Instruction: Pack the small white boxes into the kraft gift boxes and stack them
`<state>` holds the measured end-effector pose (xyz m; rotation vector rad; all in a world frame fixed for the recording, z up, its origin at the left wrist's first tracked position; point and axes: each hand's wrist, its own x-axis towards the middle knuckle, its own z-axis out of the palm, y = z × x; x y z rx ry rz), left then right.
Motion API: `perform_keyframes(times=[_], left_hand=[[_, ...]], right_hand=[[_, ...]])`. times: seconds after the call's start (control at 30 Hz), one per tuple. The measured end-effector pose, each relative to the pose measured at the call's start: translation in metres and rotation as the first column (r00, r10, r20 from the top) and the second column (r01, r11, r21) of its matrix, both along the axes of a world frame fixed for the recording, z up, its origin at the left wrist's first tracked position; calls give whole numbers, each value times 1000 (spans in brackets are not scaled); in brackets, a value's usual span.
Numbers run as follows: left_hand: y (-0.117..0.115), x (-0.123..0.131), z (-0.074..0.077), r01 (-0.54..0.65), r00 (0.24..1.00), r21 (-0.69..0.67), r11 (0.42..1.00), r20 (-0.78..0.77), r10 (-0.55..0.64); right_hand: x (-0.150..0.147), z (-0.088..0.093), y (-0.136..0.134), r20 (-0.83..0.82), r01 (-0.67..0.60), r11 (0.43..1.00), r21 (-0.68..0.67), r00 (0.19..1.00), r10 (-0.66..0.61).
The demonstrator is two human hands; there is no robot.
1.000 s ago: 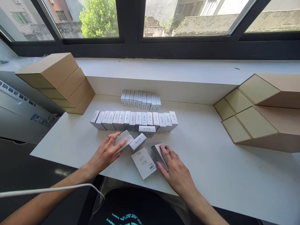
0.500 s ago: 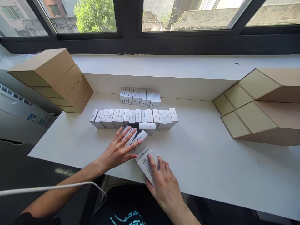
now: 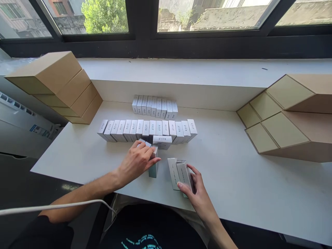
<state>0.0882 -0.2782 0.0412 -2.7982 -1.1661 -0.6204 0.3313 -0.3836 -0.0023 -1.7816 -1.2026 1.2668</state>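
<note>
My right hand (image 3: 198, 192) closes round small white cartons (image 3: 184, 174) with printed sides, thumb on the near face and fingers at the right side. Another white carton (image 3: 173, 174) leans against their left side. My left hand (image 3: 138, 159) is curled over a small white-and-green carton (image 3: 153, 168), its thumb lying across the top. The palm and some fingertips are hidden. Just beyond those fingers the top of one more carton (image 3: 145, 142) shows. A single carton (image 3: 162, 141) stands crosswise in front of the long row of upright cartons (image 3: 133, 128).
A shorter row of white cartons (image 3: 155, 105) stands at the back by the ledge. Brown boxes (image 3: 77, 88) are stacked at the left, and more brown boxes (image 3: 282, 124) at the right. A white cable (image 3: 64, 206) crosses my left forearm. Windows lie beyond the ledge.
My right hand has moved right and turned its cartons upright; the printed broad face no longer shows. My left hand, formerly spread over the loose cartons, has curled over one that now stands more upright.
</note>
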Motion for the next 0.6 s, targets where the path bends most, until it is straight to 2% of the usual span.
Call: perform_keyframes(times=[0.13,0.27,0.33,0.47,0.6], left_hand=[[5,-1,-14,-113,993,-23,993,-19,113],[-8,-12,-37,-121,988,68,990,101,113],[-18,-18,-45,-119,988,80,990,103,111],[-37,-21,-51,-124,989,-19,992,74,125],[-54,-24,-46,-179,983,-74,981,33,182]], right_hand=[[-4,-1,9,-17,34,999,-1,999,-34],[0,0,16,94,24,999,32,995,-27],[-2,1,17,102,-5,999,47,995,0],[-24,2,18,154,-142,983,113,980,123],[-39,7,29,439,-323,918,230,876,199]])
